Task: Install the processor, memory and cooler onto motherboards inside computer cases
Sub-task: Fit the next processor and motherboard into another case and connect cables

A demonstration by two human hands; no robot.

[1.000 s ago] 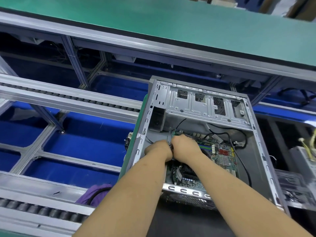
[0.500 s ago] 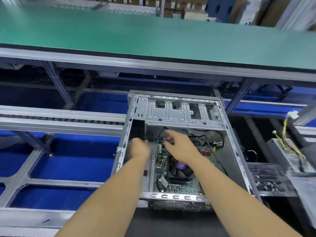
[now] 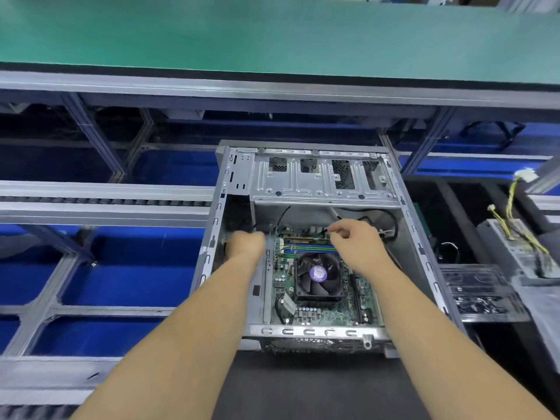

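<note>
Inside case (image 3: 394, 189): cooler (image 3: 318, 275) purple label unreadable; right hand (image 3: 353, 245) pinches black cable (image 3: 325, 230); left hand (image 3: 245, 247) grip unclear.

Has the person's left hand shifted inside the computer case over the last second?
Yes. The left hand has slid leftward off the green motherboard, away from the right hand, and now sits against the left wall of the grey metal computer case.

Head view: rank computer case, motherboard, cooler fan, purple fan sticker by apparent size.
1. computer case
2. motherboard, partly hidden by the hands
3. cooler fan
4. purple fan sticker
Each sits inside or on the one before, so the order is clear.
</note>
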